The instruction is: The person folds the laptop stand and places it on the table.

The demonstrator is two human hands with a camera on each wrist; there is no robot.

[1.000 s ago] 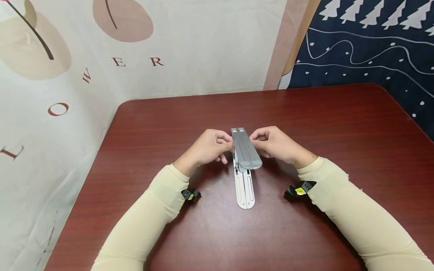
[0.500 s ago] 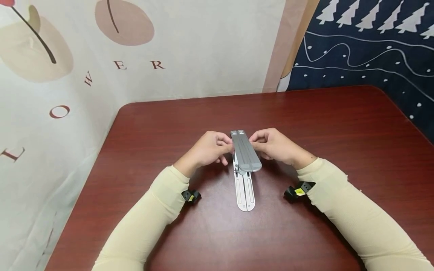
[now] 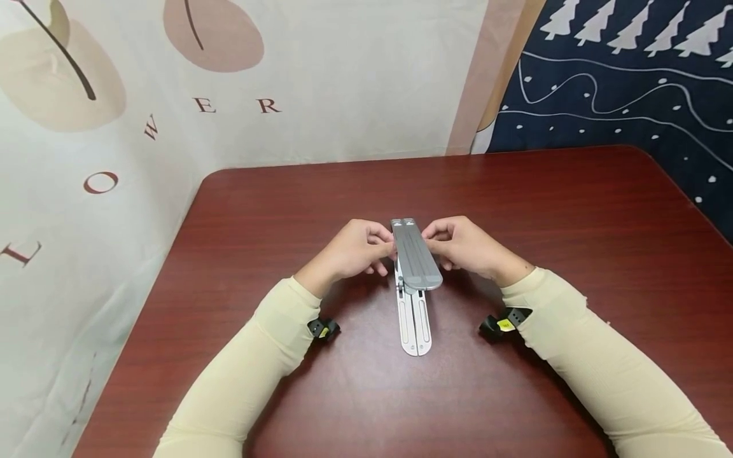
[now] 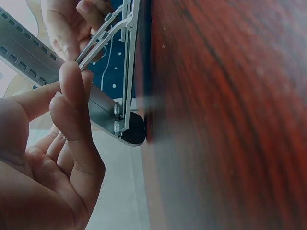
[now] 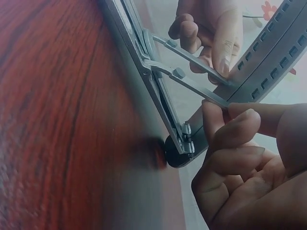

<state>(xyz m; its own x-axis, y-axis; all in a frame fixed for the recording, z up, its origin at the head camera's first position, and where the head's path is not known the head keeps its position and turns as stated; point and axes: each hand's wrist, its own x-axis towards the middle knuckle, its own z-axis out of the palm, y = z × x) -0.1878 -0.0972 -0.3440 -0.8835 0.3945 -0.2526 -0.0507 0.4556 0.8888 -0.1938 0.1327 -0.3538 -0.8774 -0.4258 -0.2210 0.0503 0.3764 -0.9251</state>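
Note:
A folded-narrow silver laptop stand (image 3: 417, 257) stands mid-table, its grey top arm raised at an angle over the flat base (image 3: 414, 324). My left hand (image 3: 361, 248) pinches at its left side, my right hand (image 3: 466, 245) at its right side. In the right wrist view, two thin support struts (image 5: 201, 91) run from the base up to the slotted underside (image 5: 276, 74) of the top arm. The right thumb and fingertips (image 5: 216, 117) pinch one strut's upper end; the left fingertips are at the other's. In the left wrist view the left hand (image 4: 76, 143) partly hides these ends.
The stand rests on a reddish-brown wooden table (image 3: 515, 394). A pale printed cloth (image 3: 343, 83) hangs behind and to the left, a dark blue one (image 3: 601, 95) at the back right. Small black cameras (image 3: 324, 329) sit at both wrists.

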